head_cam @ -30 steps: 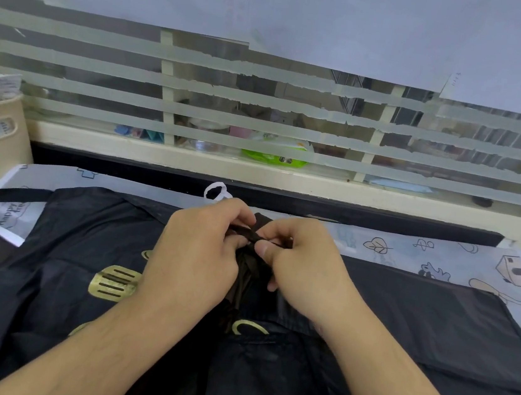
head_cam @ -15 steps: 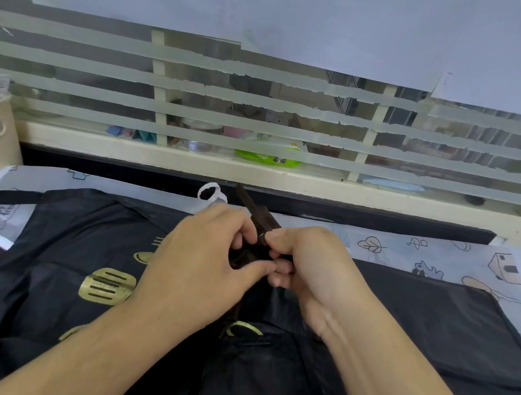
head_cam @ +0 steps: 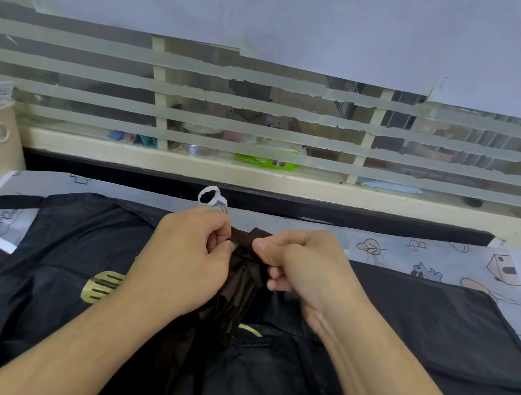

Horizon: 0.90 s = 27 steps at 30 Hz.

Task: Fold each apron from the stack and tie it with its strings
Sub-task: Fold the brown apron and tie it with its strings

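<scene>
Lying across a printed tablecloth [head_cam: 377,249] under a taped window [head_cam: 263,112]: one black apron [head_cam: 402,313]. Pinching one dark folded bundle [head_cam: 244,261] at centre: left hand [head_cam: 189,260] and right hand [head_cam: 303,268], both closed.

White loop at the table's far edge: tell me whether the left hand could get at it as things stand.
Probably yes. The white loop lies just beyond the left hand with nothing between them, but that hand is pinching the dark strings and would have to let go first.
</scene>
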Tool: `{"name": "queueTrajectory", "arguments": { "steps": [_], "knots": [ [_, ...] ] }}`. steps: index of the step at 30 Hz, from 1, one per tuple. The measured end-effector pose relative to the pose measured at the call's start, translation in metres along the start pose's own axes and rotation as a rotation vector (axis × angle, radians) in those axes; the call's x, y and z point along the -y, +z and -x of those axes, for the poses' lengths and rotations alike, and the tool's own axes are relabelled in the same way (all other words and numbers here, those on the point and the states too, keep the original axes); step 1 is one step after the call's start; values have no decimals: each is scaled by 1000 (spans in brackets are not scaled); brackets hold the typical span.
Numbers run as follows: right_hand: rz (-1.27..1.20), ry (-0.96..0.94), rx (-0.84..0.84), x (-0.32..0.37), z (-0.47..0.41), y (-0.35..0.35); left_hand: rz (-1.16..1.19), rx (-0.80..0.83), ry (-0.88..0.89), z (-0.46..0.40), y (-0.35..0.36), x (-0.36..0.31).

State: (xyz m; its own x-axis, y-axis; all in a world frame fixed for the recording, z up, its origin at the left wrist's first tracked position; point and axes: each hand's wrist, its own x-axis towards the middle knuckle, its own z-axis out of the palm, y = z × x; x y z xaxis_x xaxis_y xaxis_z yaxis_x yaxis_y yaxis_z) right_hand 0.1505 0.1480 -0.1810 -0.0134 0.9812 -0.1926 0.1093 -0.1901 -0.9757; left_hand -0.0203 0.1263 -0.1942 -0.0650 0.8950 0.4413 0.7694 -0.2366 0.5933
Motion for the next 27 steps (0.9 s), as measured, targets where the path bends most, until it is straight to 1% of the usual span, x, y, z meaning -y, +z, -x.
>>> {"name": "queueTrajectory", "arguments": {
  "steps": [4,7,13,16,20,23,25,27],
  "knots": [
    [102,26,-86,-1,-5,-5,-40,5,-88,-4,-3,5],
    [123,31,-100,2,-3,-7,-38,26,-127,-4,-4,8],
    [65,27,-100,7,0,-6,-69,44,-142,-7,-5,10],
    [87,7,-75,4,0,-6,-49,64,-126,-6,-5,12],
    [182,-28,-47,0,-5,-12,-15,175,-123,-7,-7,13],
    [220,-67,-97,0,-11,-15,75,306,-149,-8,-8,12],
    [207,-89,-121,1,-12,-15,233,407,-201,-7,-11,8],
    [186,-94,-139,3,-11,-15,402,432,-280,-9,-14,6]
  ]
}}
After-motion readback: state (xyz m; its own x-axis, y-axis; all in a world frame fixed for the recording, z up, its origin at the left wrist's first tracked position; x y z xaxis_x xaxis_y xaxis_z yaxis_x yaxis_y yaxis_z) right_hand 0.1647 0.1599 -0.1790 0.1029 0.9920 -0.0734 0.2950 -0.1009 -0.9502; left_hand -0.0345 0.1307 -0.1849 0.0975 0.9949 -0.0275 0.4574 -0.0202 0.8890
